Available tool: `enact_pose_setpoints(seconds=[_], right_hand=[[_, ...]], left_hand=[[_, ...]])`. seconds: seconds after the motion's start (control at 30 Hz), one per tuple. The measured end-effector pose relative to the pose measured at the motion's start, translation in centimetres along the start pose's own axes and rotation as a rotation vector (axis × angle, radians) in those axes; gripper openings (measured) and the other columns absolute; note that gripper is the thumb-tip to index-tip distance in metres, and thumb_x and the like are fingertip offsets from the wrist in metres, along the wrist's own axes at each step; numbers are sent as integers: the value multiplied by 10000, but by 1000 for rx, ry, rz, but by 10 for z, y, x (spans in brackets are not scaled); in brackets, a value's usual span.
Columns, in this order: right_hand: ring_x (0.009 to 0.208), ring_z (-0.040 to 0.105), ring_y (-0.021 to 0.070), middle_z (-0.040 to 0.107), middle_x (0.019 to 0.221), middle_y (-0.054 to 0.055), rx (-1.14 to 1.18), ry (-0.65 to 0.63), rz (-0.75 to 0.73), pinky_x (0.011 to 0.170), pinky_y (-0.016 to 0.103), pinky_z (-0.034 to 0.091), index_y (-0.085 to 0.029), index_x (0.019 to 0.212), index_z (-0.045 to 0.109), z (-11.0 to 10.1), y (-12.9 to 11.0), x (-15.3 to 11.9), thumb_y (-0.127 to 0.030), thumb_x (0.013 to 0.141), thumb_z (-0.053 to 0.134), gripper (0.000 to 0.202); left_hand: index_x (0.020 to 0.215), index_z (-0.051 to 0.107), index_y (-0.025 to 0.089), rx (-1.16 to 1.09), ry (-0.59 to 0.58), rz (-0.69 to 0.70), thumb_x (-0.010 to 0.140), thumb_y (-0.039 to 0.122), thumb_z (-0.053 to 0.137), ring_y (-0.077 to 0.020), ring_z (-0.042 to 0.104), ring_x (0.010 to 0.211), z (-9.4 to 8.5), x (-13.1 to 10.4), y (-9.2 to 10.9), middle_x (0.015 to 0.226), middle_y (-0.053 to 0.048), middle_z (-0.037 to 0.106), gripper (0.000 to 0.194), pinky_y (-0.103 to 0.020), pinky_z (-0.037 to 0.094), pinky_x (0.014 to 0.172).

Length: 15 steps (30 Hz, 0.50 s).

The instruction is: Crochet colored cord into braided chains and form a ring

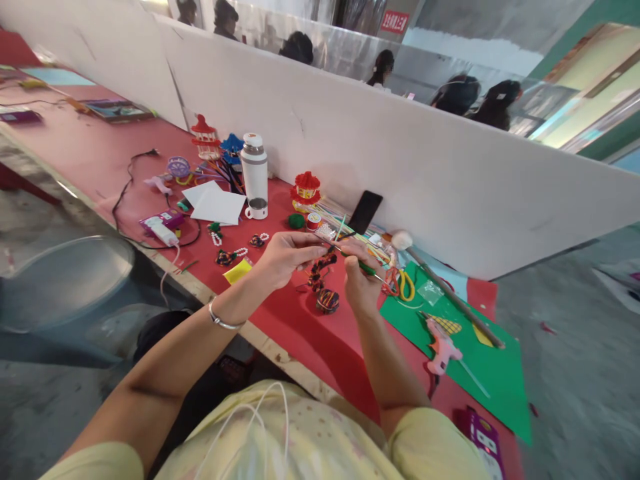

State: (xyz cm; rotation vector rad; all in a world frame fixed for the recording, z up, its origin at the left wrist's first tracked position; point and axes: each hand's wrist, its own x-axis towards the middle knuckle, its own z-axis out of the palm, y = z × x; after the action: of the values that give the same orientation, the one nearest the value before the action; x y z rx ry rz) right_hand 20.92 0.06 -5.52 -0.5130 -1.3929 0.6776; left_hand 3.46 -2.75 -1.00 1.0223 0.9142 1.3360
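Over the red table (300, 340), my left hand (285, 259) pinches the upper end of a dark strip with orange, red and green flecks (320, 270), like fuzzy yarn or chenille. Close beside it, my right hand (361, 273) is closed round a slim tool with a green handle (367, 268) and thin metal ends; its exact kind is hard to make out. The two hands' fingertips nearly meet at the strip's top. Beneath them a ball of the same multicoloured material (327, 301) rests on the table.
A white bottle (255, 180), white paper (217, 202) and small beaded trinkets (230, 256) lie to the left. Right are yellow-handled scissors (407, 285), a stick (450, 293) and a pink glue gun (442, 347) on a green sheet (505, 380). A phone (365, 212) leans against the white partition (400, 147).
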Motion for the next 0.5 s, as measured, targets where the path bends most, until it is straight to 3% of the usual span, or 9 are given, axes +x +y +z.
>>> enact_pose_setpoints(seconds=[0.13, 0.37, 0.5], right_hand=[[1036, 704, 229, 810, 971, 25, 40, 4, 36, 1008, 458, 561, -338, 961, 828, -1, 3, 2, -457, 922, 741, 153], [902, 753, 222, 805, 864, 16, 284, -61, 255, 908, 433, 615, -311, 842, 803, -7, 19, 10, -600, 810, 809, 291], [932, 752, 233, 814, 871, 15, 175, -149, 205, 947, 463, 602, -318, 876, 807, -13, 15, 13, -550, 880, 760, 238]], left_hand=[[911, 856, 140, 17, -3, -21, 679, 298, 919, -62, 496, 509, -3, -1, 3, 679, -34, 701, 288, -208, 300, 438], [904, 855, 127, -5, -87, -111, 670, 278, 913, -75, 536, 521, -10, 0, 12, 659, -41, 694, 284, -201, 319, 449], [960, 857, 131, 42, -88, -77, 638, 265, 919, -73, 519, 546, -8, 1, 8, 750, -56, 746, 354, -204, 344, 467]])
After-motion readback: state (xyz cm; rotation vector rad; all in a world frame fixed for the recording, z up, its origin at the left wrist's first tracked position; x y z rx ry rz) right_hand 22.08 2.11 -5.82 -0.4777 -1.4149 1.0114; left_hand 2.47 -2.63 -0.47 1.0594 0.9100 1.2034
